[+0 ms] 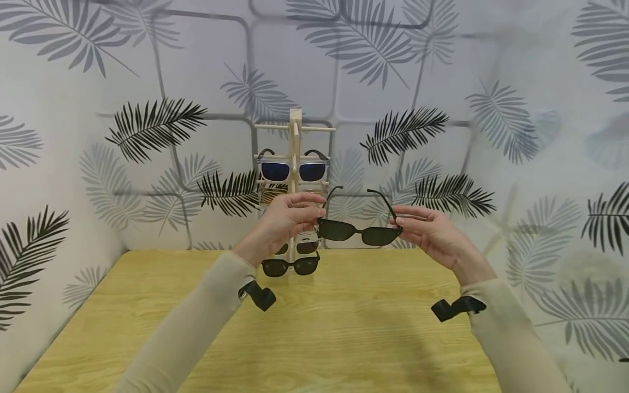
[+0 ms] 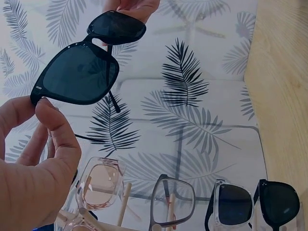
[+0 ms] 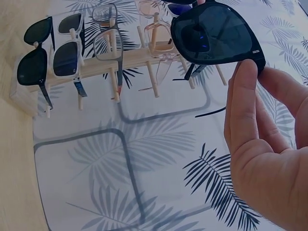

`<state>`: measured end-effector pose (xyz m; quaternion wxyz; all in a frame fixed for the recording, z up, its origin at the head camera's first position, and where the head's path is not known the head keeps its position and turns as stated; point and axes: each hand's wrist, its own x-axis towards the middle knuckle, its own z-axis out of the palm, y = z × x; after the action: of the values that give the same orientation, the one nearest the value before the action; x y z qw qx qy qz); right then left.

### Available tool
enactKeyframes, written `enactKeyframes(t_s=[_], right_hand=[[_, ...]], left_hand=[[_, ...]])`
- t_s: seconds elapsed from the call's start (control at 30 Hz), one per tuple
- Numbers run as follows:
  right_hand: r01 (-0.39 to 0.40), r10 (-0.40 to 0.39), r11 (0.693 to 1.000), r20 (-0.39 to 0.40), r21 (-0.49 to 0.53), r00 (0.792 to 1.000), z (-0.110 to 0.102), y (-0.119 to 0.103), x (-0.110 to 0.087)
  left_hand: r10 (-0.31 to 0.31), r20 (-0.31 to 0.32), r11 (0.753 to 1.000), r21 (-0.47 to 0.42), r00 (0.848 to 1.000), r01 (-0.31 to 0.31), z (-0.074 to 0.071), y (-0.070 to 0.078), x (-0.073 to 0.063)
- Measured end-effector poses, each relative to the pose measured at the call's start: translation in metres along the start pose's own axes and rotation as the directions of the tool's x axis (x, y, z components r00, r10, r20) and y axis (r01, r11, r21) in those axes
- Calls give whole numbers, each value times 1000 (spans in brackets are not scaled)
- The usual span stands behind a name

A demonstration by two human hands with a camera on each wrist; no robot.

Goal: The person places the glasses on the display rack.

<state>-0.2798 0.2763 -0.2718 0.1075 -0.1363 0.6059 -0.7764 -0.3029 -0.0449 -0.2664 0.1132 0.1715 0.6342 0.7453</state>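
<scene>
Black sunglasses (image 1: 337,230) with dark lenses are held up in the air, to the right of a wooden display rack, their temples unfolded and pointing away. My left hand (image 1: 290,218) pinches one outer corner of the frame between thumb and fingers, and in the head view it covers part of the rack. At the other corner, my right hand (image 1: 429,231) pinches the frame near the hinge. The left wrist view shows the thumb and finger of my left hand (image 2: 41,159) right at the lens edge. My right hand (image 3: 269,125) grips likewise in the right wrist view.
The wooden rack (image 1: 295,117) stands at the table's back, its top pegs bare. It bears clear-framed sunglasses with blue lenses (image 1: 275,171), pink-tinted clear glasses (image 2: 101,185), grey-framed glasses (image 2: 173,202) and black sunglasses (image 1: 275,268) lowest. A wood-grain table (image 1: 314,338) lies below; leaf-patterned walls surround it.
</scene>
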Motion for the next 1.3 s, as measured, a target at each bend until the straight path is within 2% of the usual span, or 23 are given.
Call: enactKeyframes(t_s=[0.23, 0.47, 0.63, 0.8, 1.0, 1.3], right_hand=[[25, -25, 999, 8, 25, 1000, 3, -8, 4], [49, -49, 999, 1, 19, 999, 9, -18, 4], [61, -61, 998, 0, 23, 998, 15, -26, 7], [60, -60, 998, -8, 22, 998, 18, -32, 8], [50, -50, 999, -15, 8, 999, 22, -40, 11], [33, -32, 999, -24, 35, 999, 41, -46, 21]], left_hand=[[19, -33, 999, -41, 999, -21, 2, 10, 2], [29, -5, 998, -53, 1000, -29, -1, 20, 0], [46, -13, 998, -36, 999, -46, -2, 29, 0], [55, -21, 998, -24, 998, -55, -3, 35, -2], [74, -17, 996, -48, 997, -75, -6, 42, -2], [103, -42, 991, -79, 994, -106, -16, 58, -9]])
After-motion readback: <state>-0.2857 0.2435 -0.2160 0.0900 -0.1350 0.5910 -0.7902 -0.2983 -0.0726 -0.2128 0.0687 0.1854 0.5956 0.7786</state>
